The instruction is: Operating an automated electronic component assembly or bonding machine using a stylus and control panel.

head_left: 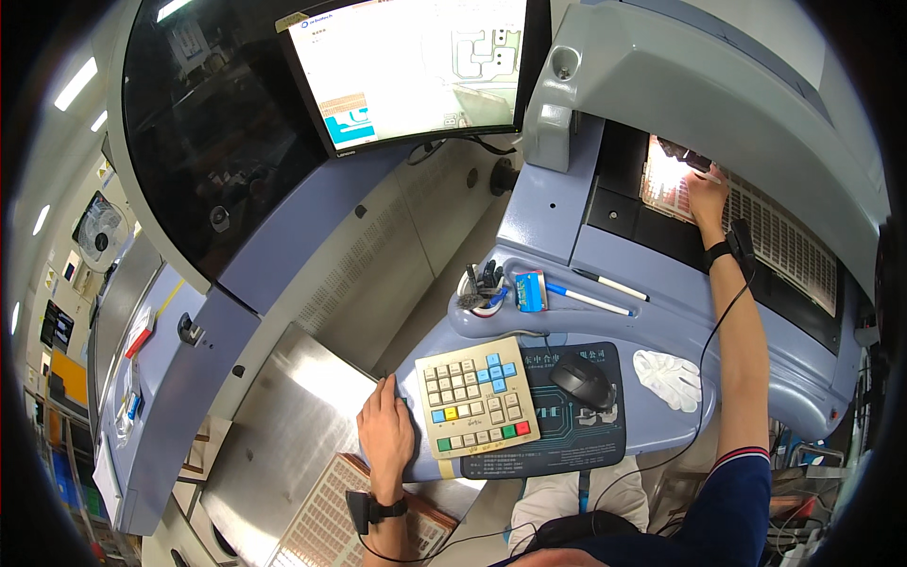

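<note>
Head view, person standing at a grey-blue machine console. Right hand (707, 197) reached up into the lit opening of the machine, fingers (697, 189) spread slightly apart and laid flat on a gridded tray (661, 180) glowing under the lamp; nothing gripped that I can see. A dark part (682, 151) sits just above the fingertips, detail too small to tell. Black wrist strap (720, 253) on that arm, with a thin cable (710, 350) trailing down. Left hand (385, 430) rests at the edge of the blue surface (652, 321), just beside the beige keypad (477, 397) with coloured keys; fingers loosely together and curled, holding nothing. A second black strap (370, 510) on the left wrist. Below that wrist lies another gridded tray (331, 520) on a steel plate (283, 425). Right of the keypad: black mouse (584, 380) on a dark mat (557, 444), then a white glove (669, 378). Behind them a cup of pens (482, 288) and two markers (590, 300). Monitor (416, 66) above, lit
</note>
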A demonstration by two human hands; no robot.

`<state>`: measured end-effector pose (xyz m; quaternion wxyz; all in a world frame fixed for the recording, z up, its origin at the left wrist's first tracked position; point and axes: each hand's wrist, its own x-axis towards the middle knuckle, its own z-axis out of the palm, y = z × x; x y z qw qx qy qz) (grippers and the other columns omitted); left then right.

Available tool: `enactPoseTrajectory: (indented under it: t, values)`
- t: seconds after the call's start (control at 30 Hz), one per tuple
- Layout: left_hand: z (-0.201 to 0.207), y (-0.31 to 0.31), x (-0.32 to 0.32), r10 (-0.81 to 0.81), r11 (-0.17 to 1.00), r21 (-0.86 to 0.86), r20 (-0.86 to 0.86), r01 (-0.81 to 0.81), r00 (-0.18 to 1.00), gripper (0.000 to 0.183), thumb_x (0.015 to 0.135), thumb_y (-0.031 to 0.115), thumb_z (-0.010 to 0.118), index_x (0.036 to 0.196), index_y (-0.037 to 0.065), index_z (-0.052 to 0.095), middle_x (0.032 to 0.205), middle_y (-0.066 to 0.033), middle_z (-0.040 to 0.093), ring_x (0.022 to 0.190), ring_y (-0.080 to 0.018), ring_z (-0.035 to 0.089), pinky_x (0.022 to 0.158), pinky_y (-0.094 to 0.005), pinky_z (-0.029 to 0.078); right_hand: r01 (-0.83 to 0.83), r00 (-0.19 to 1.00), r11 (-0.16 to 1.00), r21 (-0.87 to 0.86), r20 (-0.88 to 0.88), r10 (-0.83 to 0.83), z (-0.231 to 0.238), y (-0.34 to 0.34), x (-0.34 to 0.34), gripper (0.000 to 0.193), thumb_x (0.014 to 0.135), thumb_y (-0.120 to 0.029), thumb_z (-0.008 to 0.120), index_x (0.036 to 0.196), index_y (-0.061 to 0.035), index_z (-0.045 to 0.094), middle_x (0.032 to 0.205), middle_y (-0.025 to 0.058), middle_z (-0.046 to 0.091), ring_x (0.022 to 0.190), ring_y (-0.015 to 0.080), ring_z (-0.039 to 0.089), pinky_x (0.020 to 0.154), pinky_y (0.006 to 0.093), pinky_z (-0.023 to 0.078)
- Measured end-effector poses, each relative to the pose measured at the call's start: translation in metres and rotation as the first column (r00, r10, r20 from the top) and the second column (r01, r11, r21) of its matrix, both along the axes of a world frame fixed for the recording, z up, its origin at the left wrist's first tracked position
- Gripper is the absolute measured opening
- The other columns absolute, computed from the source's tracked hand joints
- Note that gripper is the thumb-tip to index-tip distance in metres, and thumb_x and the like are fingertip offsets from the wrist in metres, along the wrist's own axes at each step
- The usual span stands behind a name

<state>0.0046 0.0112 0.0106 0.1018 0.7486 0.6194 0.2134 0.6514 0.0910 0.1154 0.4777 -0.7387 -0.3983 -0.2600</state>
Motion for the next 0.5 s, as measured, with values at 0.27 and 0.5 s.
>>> enactPoseTrajectory:
  t: [0.27, 0.5]
  values:
    - [0.002, 0.0, 0.001, -0.002, 1.0, -0.002, -0.005, 0.002, 1.0, 0.044, 0.102, 0.018, 0.048, 0.143, 0.005, 0.055, 0.142, -0.0177, 0.059, 0.131, -0.0342, 0.055, 0.112, -0.0467, 0.039, 0.002, 0.999, 1.0, 0.003, 0.051, -0.002, -0.001, -0.003, 0.005, 0.027, 0.08, -0.018, 0.061, 0.094, 0.0053, 0.061, 0.091, 0.0328, 0.064, 0.089, 0.053, 0.061, 0.082, 0.0534, 0.05]
    - [0.002, 0.0, 0.001, -0.009, 1.0, 0.006, -0.011, 0.009, 1.0, 0.044, 0.102, 0.018, 0.047, 0.143, 0.005, 0.055, 0.142, -0.0179, 0.059, 0.131, -0.0342, 0.055, 0.112, -0.0466, 0.039, -0.03, 0.998, 0.999, 0.017, 0.048, 0.029, 0.001, -0.004, 0.005, 0.025, 0.079, -0.019, 0.061, 0.085, 0.0048, 0.058, 0.081, 0.03, 0.063, 0.079, 0.0515, 0.059, 0.075, 0.0538, 0.048]
